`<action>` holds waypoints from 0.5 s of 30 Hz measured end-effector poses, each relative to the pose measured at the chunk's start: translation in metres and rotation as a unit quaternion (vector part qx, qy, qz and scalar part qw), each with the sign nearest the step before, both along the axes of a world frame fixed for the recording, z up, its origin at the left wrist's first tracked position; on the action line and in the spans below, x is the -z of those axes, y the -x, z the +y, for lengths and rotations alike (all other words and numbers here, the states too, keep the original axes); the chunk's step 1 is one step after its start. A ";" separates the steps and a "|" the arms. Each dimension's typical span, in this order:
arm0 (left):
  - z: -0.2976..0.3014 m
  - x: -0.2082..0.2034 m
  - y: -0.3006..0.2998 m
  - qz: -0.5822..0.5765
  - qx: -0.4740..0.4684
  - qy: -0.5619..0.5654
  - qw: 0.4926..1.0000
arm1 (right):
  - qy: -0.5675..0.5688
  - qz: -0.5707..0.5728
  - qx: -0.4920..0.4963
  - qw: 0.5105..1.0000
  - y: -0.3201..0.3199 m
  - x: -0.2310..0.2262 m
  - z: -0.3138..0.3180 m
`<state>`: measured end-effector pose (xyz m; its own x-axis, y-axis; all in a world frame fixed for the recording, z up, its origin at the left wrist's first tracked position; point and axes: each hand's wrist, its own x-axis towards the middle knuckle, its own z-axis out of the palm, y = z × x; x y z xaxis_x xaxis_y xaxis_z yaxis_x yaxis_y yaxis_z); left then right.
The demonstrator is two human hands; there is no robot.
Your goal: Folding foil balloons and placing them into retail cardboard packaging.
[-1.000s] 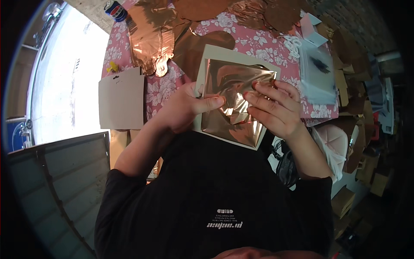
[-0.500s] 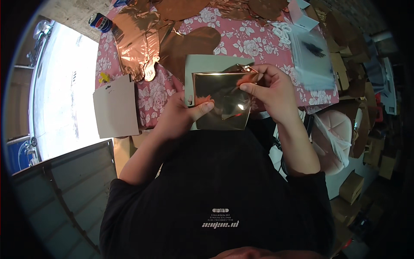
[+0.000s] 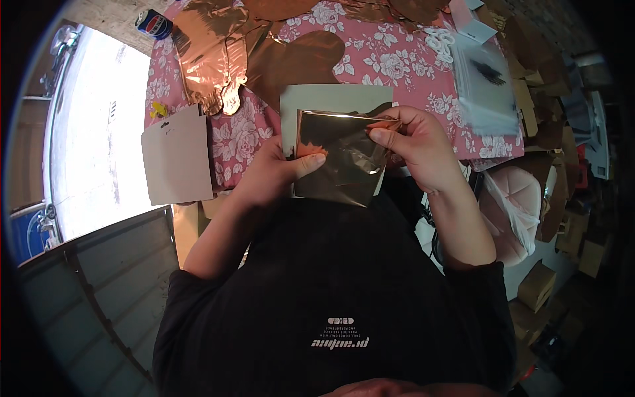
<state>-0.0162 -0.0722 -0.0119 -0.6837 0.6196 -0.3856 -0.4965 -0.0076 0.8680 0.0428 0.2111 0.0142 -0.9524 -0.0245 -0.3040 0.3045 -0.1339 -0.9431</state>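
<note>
A folded foil balloon point(image 3: 344, 155), flat, shiny and gold like a mirror, is held up in front of my chest at the table's near edge. My left hand point(image 3: 281, 169) grips its left side, the thumb lying across the front and the fingers hidden behind. At its upper right corner, my right hand point(image 3: 417, 139) pinches the foil between thumb and fingers. A pale greenish-grey card point(image 3: 336, 96) shows behind the foil; whether my fingers also hold it is hidden.
Flat copper-coloured foil balloons point(image 3: 291, 63) lie across the flowered pink tablecloth point(image 3: 390, 63). Grey-brown cards point(image 3: 177, 162) stack at the left edge, below a blue can point(image 3: 155, 25). Clear plastic bags point(image 3: 486, 99), white cord point(image 3: 440, 46) and a white box point(image 3: 473, 23) sit right.
The foil's lower edge has tilted, its bottom corner now lower and nearer to me. My right hand has shifted slightly down and right, still pinching the corner. The left grip stays about the same.
</note>
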 end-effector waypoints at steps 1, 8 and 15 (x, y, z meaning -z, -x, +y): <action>0.000 -0.001 0.000 -0.001 0.000 0.001 1.000 | 0.018 -0.017 -0.009 1.000 0.000 0.000 0.003; 0.003 -0.003 -0.002 -0.005 -0.003 0.008 1.000 | 0.032 -0.012 -0.013 0.999 0.001 -0.010 -0.014; 0.006 -0.010 -0.001 -0.001 0.004 0.027 1.000 | 0.097 -0.068 -0.023 0.993 0.006 -0.010 -0.016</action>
<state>-0.0157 -0.0663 -0.0017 -0.6774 0.6041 -0.4198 -0.4983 0.0429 0.8659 0.0371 0.1950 0.0244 -0.8993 -0.1373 -0.4152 0.4373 -0.2926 -0.8504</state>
